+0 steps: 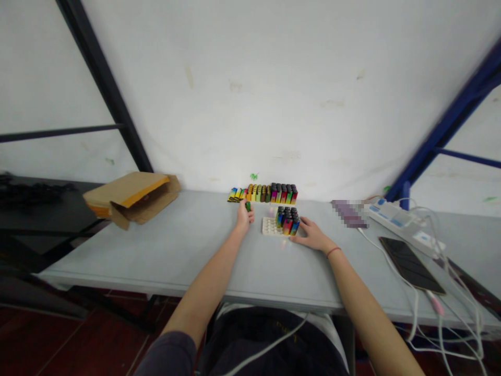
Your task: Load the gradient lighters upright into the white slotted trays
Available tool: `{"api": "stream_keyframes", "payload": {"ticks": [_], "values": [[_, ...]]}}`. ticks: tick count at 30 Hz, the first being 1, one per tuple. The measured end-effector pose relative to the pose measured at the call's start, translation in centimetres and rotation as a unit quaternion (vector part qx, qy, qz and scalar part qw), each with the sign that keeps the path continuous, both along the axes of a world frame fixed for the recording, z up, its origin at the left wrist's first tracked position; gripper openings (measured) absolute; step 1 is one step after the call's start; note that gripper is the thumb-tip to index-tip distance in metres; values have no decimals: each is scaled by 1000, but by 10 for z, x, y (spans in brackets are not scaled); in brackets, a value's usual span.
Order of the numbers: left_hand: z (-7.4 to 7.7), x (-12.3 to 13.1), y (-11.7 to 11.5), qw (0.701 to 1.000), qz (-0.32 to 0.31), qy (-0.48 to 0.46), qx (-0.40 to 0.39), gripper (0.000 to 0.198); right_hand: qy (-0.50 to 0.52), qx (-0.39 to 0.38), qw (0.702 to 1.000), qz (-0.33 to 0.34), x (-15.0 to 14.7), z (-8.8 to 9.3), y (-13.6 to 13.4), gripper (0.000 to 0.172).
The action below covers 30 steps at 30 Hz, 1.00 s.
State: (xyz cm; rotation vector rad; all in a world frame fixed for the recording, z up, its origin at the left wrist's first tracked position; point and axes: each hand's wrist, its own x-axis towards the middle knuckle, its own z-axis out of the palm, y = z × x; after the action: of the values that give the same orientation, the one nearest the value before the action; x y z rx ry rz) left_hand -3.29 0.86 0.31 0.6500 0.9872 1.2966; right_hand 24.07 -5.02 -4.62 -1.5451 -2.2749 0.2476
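The left hand [243, 215] pinches a green lighter [248, 207], probably light, stiff and slick, best gripped mid-body; the right hand [313, 236] spreads its fingers at the end of the white tray [269, 230].

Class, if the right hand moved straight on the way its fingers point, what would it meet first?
The right hand would likely meet the colourful cylinders in the white tray; they may already touch, as depth is unclear.

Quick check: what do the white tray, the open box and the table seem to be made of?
Tray: probably moulded plastic, off-white; the regular round holes suggest it, though stiff foam is possible.
Box: likely cardboard, matte brown, with creased, bent flaps.
Table: perhaps laminate, judging by its even, pale grey top; painted board is possible.
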Motion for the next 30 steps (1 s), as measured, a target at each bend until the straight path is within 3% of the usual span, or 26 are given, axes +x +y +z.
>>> {"api": "stream_keyframes", "payload": {"ticks": [13,25,30], "values": [[-2,3,3,997,83,1,4,36,-23,-9,1000,-10,-1,-3,1,78],[-1,0,2,997,76,-11,11,40,-27,-10,1000,-10,0,-1,1,80],[-4,4,5,994,107,0,-1,36,-29,-14,999,-13,1,-3,2,81]]}}
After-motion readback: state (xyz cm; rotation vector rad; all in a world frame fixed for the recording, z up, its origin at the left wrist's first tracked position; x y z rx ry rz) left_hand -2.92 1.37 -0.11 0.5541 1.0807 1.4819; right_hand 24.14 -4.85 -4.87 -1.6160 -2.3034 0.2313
